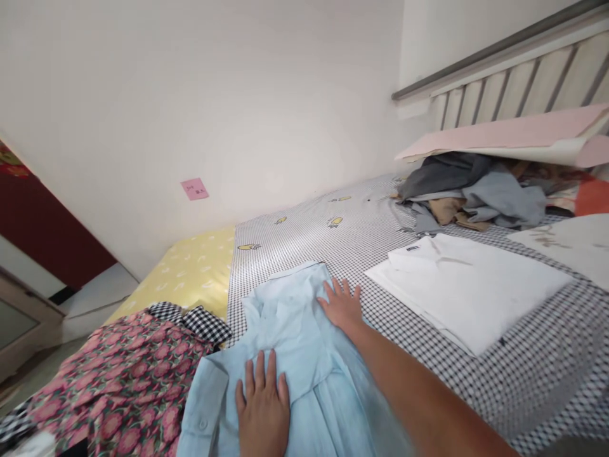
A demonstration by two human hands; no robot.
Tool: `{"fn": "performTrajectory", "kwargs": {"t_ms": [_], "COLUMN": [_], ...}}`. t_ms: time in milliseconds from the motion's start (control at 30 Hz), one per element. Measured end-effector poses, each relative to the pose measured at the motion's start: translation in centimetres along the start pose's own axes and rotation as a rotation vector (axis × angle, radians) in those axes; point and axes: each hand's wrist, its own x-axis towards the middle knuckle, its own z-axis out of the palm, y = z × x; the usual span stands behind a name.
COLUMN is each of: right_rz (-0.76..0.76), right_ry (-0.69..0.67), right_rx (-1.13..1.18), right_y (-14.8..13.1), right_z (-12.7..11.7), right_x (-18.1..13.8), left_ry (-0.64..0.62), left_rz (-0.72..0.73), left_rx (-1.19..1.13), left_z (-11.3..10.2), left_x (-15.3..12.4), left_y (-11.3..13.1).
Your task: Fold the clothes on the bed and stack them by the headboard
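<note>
A light blue shirt [304,336] lies spread over the bed in front of me, its collar end pointing toward the wall. My left hand [264,406] rests flat on the lower left part of the cloth, fingers spread, close to a buttoned cuff [203,406]. Farther up, my right hand [342,303] lies flat at the shirt's right edge beside the collar, its fingers also apart. Neither hand grips the fabric. The shirt's lower end runs out of view at the bottom.
A pink floral garment [128,381] with checked trim lies at left. To the right is a folded white shirt [476,285]; behind it sits a heap of grey clothes [457,187] under pink board [509,133]. The checked bedsheet [304,235] meets the wall [238,95].
</note>
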Motion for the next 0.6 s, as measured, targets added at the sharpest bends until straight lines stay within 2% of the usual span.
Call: {"fn": "performTrajectory", "kwargs": {"t_ms": [200, 333, 400, 467, 533, 600], "right_rz": [0.081, 0.197, 0.199, 0.039, -0.23, -0.4], "right_ry": [0.073, 0.031, 0.065, 0.175, 0.244, 0.143], "right_rx": [0.072, 0.12, 0.113, 0.086, 0.041, -0.003], "right_y": [0.6, 0.1, -0.9, -1.9, -2.3, -2.1], "right_z": [-0.2, -2.4, -3.7, -4.3, -3.8, -2.4], "right_x": [0.5, 0.2, -1.0, -2.9, -5.0, -6.6], "left_ry": [0.014, 0.013, 0.018, 0.022, 0.023, 0.02], "left_rz": [-0.016, -0.03, -0.041, -0.049, -0.047, -0.053], "left_rx": [-0.023, -0.043, -0.055, -0.066, -0.079, -0.093], "left_z": [0.1, 0.1, 0.0, -0.1, -0.2, -0.4], "left_x": [0.0, 0.0, 0.0, 0.0, -0.1, -0.1], "left_y": [0.1, 0.3, 0.4, 0.4, 0.5, 0.6]}}
